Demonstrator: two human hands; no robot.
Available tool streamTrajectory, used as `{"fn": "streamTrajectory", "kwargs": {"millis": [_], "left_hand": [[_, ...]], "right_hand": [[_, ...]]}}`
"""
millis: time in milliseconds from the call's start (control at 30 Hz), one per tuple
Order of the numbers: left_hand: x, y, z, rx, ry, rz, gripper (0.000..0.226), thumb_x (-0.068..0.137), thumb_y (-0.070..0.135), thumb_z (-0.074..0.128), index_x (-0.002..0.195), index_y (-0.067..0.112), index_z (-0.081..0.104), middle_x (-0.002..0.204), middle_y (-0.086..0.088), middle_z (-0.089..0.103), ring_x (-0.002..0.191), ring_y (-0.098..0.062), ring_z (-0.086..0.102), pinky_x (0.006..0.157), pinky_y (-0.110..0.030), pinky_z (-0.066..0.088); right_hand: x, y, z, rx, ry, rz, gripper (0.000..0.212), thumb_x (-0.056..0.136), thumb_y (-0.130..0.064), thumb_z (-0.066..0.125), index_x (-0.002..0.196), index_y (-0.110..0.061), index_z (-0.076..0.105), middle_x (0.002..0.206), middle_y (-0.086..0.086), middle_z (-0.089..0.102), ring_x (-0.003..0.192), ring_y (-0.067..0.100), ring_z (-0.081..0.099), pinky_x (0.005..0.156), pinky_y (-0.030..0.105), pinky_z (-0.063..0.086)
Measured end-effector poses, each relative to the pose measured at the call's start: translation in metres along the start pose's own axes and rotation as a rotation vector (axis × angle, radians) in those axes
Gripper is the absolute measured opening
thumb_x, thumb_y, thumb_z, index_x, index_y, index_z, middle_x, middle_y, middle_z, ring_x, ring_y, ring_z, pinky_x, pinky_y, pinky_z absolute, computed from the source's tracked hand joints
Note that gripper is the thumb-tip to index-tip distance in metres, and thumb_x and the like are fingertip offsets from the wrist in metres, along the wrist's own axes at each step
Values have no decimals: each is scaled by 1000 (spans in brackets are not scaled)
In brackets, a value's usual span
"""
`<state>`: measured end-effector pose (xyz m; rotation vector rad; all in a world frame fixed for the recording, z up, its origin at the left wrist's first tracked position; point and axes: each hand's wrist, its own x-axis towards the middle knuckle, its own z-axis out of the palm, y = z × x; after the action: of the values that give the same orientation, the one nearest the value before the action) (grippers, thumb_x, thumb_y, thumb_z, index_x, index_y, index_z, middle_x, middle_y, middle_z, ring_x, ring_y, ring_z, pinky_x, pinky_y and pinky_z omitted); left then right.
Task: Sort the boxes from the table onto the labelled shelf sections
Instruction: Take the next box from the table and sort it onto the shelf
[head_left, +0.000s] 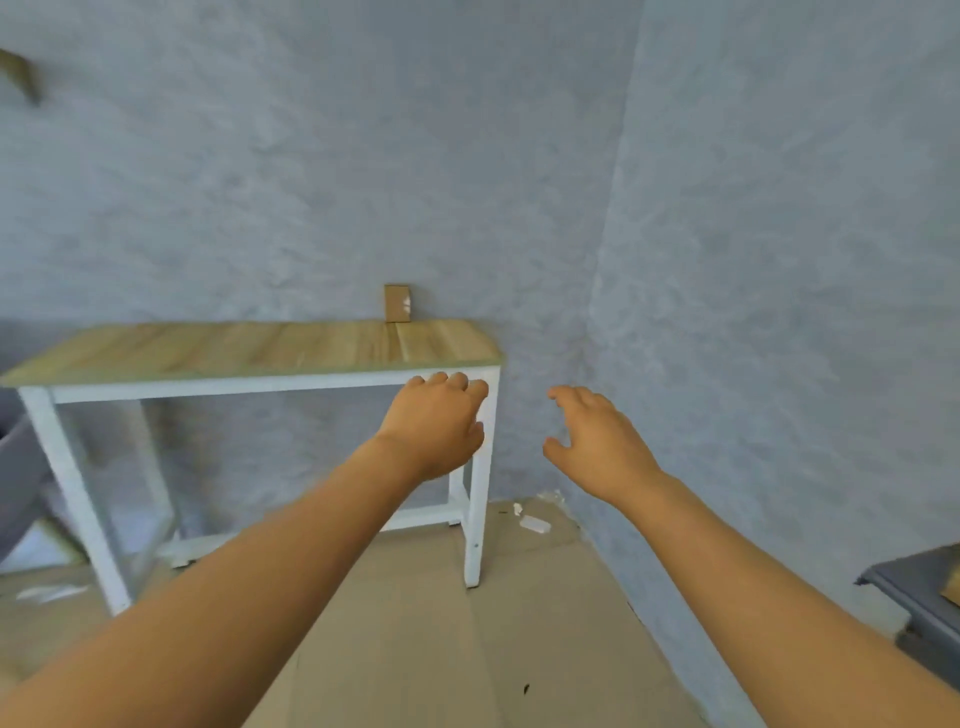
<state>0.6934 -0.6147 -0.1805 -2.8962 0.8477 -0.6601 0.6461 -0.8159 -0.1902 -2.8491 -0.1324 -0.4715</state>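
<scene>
A small brown cardboard box (397, 303) stands upright at the back edge of a wooden-topped table (249, 348) with white legs, against the blue-grey wall. My left hand (436, 423) is stretched forward in front of the table's right front corner, fingers loosely curled, holding nothing. To its right my right hand (597, 441) reaches forward in the air, fingers spread and relaxed, also holding nothing. Both hands are well short of the box. No shelf sections show in this view.
The room corner lies right of the table. A grey piece of furniture (919, 597) pokes in at the lower right. Small white scraps (535, 522) lie on the beige floor near the corner. A dark grey object (21, 467) sits at the left edge.
</scene>
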Motion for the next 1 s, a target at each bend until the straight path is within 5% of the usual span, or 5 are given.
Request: {"fn": "streamTrajectory", "kwargs": {"millis": [600, 1000], "left_hand": [[186, -235, 131, 53, -45, -259, 38, 99, 34, 45, 132, 17, 49, 121, -4, 58, 111, -26, 55, 93, -37, 41], [324, -431, 227, 54, -62, -197, 38, 99, 36, 44, 132, 18, 49, 125, -3, 58, 115, -24, 55, 98, -37, 42]], "right_hand": [[348, -44, 140, 65, -85, -224, 57, 97, -28, 55, 150, -16, 36, 148, 5, 44, 134, 26, 40, 106, 38, 38], [562, -75, 224, 66, -53, -136, 59, 95, -28, 58, 149, -18, 36, 149, 5, 45, 134, 26, 43, 109, 40, 38]]}}
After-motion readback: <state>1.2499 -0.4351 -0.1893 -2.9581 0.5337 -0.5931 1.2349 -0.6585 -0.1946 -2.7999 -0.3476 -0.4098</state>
